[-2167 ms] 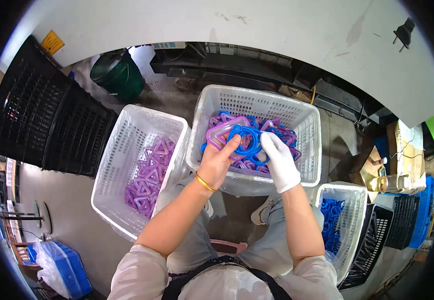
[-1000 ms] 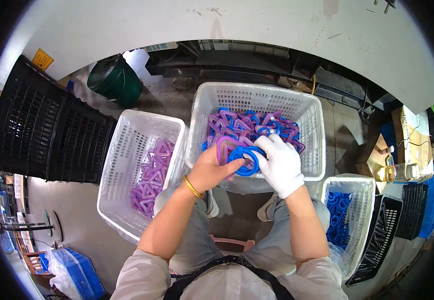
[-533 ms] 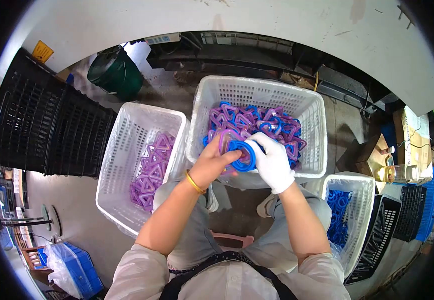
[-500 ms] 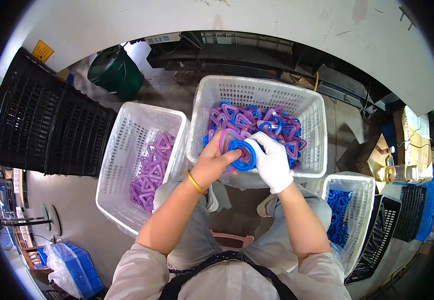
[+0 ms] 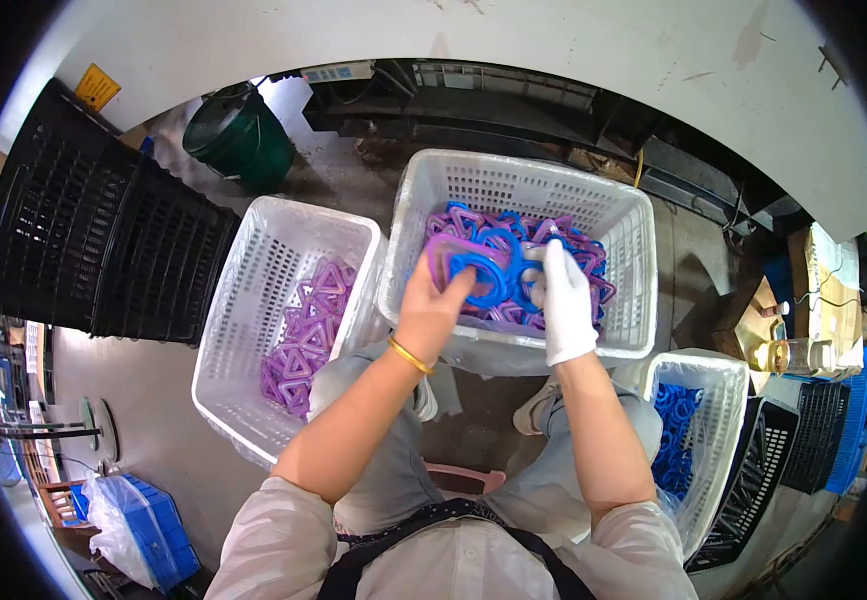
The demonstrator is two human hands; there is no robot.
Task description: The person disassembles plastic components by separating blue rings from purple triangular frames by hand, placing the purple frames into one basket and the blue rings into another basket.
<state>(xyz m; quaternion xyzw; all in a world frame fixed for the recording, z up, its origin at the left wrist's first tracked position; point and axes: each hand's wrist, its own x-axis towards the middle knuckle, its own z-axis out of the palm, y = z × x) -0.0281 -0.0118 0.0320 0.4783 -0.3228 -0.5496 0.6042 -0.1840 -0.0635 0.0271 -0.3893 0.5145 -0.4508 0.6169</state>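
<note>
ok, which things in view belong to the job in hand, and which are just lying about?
Likely the job:
- bare left hand, holding purple piece and blue rings
- gloved right hand
- centre basket, mixed pieces
- left basket, purple triangles
- right basket, blue pieces

Apparently just lying about:
- green bucket
- black baskets, left
- blue crate

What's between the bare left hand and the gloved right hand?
Blue rings, with a purple frame at the left hand, in the head view.

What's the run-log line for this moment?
left hand: purple frame, blue rings held; gloved right hand: grip unclear; middle basket: beneath both
</note>
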